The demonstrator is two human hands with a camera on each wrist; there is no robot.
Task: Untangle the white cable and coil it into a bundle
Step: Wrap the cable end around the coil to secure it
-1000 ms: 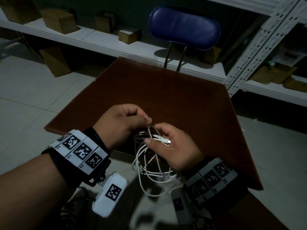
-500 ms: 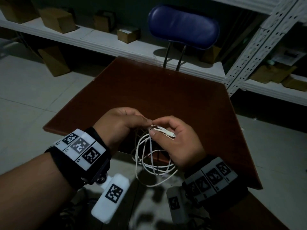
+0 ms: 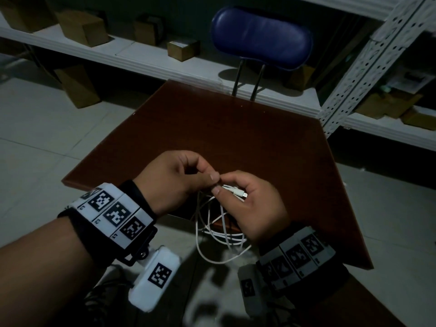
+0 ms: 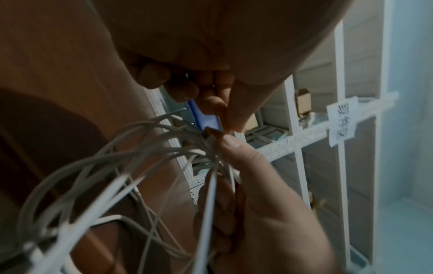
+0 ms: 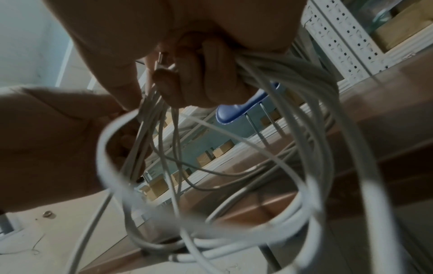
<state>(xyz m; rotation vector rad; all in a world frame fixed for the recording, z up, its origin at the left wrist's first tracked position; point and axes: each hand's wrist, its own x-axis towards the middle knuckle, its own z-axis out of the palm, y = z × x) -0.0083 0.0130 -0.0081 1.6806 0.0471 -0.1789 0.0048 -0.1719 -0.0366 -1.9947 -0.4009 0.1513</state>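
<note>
The white cable (image 3: 219, 230) hangs in several loose loops below my hands, over the near edge of the brown table (image 3: 236, 128). My right hand (image 3: 250, 204) grips the gathered loops, with one plug end (image 3: 238, 191) lying across its fingers. My left hand (image 3: 179, 180) meets it from the left and pinches the strands at the top of the bundle between thumb and fingertips. In the right wrist view the cable (image 5: 293, 89) runs through the curled right fingers (image 5: 211, 74). The left wrist view shows the cable (image 4: 145, 148) fanning out from the pinch.
A blue chair (image 3: 262, 36) stands behind the table's far edge. White metal shelving (image 3: 141, 57) with cardboard boxes (image 3: 81, 27) runs along the back, and a perforated upright (image 3: 368, 60) stands at the right. Tiled floor (image 3: 47, 138) lies to the left.
My hands have risen slightly and come together. The left fingertips now pinch the cable at the top of the bundle. The hanging loops have drawn up shorter.
</note>
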